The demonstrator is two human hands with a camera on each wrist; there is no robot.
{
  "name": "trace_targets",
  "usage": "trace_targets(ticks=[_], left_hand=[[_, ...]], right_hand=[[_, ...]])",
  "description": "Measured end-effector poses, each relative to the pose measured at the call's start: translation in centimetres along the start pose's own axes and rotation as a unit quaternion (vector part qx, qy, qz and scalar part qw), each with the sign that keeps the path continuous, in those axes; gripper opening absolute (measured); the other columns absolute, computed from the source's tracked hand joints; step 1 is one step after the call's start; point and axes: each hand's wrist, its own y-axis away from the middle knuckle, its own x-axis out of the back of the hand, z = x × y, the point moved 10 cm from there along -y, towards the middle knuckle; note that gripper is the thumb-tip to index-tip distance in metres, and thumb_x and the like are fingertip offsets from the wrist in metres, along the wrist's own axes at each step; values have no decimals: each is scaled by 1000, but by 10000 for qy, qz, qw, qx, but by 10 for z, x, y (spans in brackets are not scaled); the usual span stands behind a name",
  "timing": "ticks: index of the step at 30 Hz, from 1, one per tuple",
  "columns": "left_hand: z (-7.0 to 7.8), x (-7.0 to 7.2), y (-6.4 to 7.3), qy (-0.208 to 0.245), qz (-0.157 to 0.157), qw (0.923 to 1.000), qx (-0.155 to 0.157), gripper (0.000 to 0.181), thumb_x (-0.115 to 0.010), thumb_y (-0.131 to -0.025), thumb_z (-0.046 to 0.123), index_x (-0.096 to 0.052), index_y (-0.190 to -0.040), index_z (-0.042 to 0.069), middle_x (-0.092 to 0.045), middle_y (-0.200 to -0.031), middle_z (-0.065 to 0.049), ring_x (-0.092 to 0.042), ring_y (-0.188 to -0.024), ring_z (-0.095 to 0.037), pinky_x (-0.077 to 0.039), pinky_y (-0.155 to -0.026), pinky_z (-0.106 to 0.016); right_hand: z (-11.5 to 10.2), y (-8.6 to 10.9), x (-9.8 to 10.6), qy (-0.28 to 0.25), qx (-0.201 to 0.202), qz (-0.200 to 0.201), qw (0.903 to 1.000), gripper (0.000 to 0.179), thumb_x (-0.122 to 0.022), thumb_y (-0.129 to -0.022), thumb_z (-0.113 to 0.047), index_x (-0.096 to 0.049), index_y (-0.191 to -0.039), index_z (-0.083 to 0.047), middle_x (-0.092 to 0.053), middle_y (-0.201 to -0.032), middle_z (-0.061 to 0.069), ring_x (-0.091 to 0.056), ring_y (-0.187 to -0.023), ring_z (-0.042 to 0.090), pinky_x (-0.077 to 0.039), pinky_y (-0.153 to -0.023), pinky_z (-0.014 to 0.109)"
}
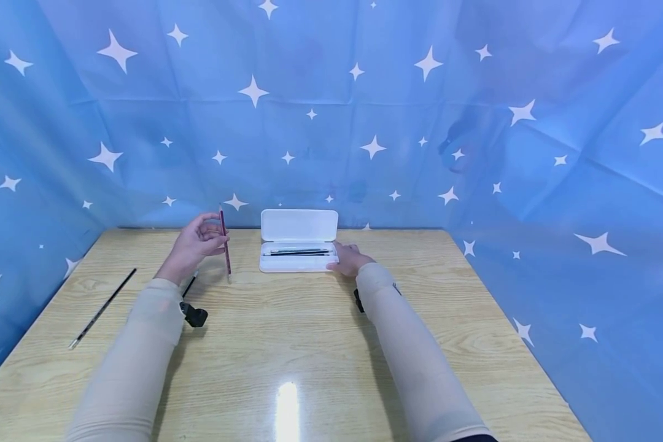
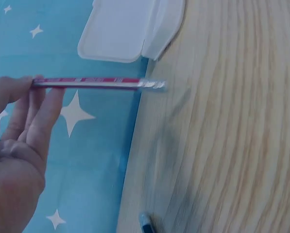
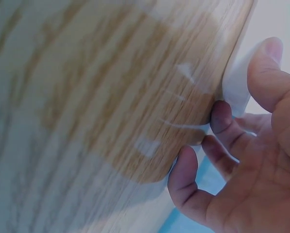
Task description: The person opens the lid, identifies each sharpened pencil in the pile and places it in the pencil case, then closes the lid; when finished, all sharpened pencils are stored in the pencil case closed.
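Between thumb and fingers, my left hand (image 1: 194, 244) pinches a red pencil (image 1: 224, 248), held nearly upright left of the white pencil case (image 1: 287, 265). The left wrist view shows the pencil's silvery end (image 2: 153, 85) pointing away from the fingers. The case stands open with its lid (image 1: 299, 225) raised at the back, and dark pencils (image 1: 299, 252) lie inside. My right hand (image 1: 351, 259) holds the case's right end. In the right wrist view, the thumb (image 3: 265, 73) lies over the white rim and the curled fingers (image 3: 186, 177) are low beside the case.
A dark pencil (image 1: 104, 308) lies slanted at the table's left. Another dark pencil (image 1: 189, 285) is partly hidden by the left wrist. A blue curtain with white stars (image 1: 331, 141) hangs behind the wooden table (image 1: 331, 344).
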Motion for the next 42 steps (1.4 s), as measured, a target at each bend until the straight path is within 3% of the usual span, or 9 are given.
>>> trace_targets(ticks=[3,7,14,17,21,29,35,38,42], left_hand=[[5,-3,-1,47,193,9995,-260,49,-66,-97,-1,-48,-139,15,-62,-111,-7,-65,-94,-14,-60,-81,-31],[14,-9,0,168,370,9977,-545,51,-64,-98,-1,-45,-144,7,-58,-115,-14,-64,-96,-18,-59,-81,-29],[16,-12,-11,201,614,9948,-784,53,-65,-96,-3,-45,-145,4,-62,-111,-7,-64,-97,-16,-59,-81,-28],[20,-16,-13,100,639,9938,-907,53,-66,-96,-4,-45,-144,0,-61,-112,-12,-64,-96,-14,-59,-81,-28],[26,-24,-17,-138,676,9923,-1031,50,-67,-95,-3,-49,-141,3,-62,-111,-13,-64,-98,-14,-58,-83,-27],[33,-39,-30,-435,755,9874,-1323,45,-66,-94,-6,-52,-136,2,-60,-115,-26,-65,-99,-19,-58,-84,-27],[28,-45,-41,-764,824,9856,-1266,43,-66,-96,-3,-52,-136,4,-61,-115,-21,-63,-103,-16,-57,-84,-23],[28,-50,-45,-855,822,9847,-1274,44,-67,-95,-3,-52,-136,3,-62,-114,-18,-62,-106,-21,-57,-86,-28],[29,-58,-52,-1022,797,9825,-1340,42,-67,-95,-3,-53,-134,2,-63,-115,-21,-62,-109,-28,-51,-100,-42]], right_hand=[[0,0,-1,-40,56,-9,10000,78,-51,-106,-40,-7,-164,-13,-19,-167,16,-10,-154,35,-19,-122,53],[1,-1,-2,-101,43,-51,9999,78,-51,-106,-40,-6,-165,-15,-19,-167,15,-9,-154,35,-19,-121,54],[11,-18,-6,25,-104,-137,9998,80,-50,-106,-45,-3,-165,-19,-14,-169,11,-6,-154,31,-17,-123,51],[14,-23,-7,53,-133,-146,9998,80,-50,-105,-45,-2,-165,-20,-13,-169,10,-5,-155,30,-16,-123,51],[14,-24,-8,30,-140,-158,9998,81,-51,-105,-45,-2,-165,-21,-13,-169,9,-5,-155,30,-16,-123,51],[8,-12,-5,-102,-76,-74,9999,78,-51,-106,-43,-5,-165,-20,-18,-168,11,-9,-153,31,-19,-122,52],[2,-5,-2,-75,-35,7,10000,78,-52,-106,-41,-8,-164,-15,-21,-166,16,-11,-153,35,-21,-121,54],[2,-5,-2,27,-36,12,10000,78,-52,-106,-42,-8,-164,-15,-23,-166,15,-12,-153,34,-21,-121,52],[3,-7,-1,165,-77,23,9998,78,-52,-106,-43,-8,-164,-15,-24,-166,14,-13,-153,33,-21,-122,51]])
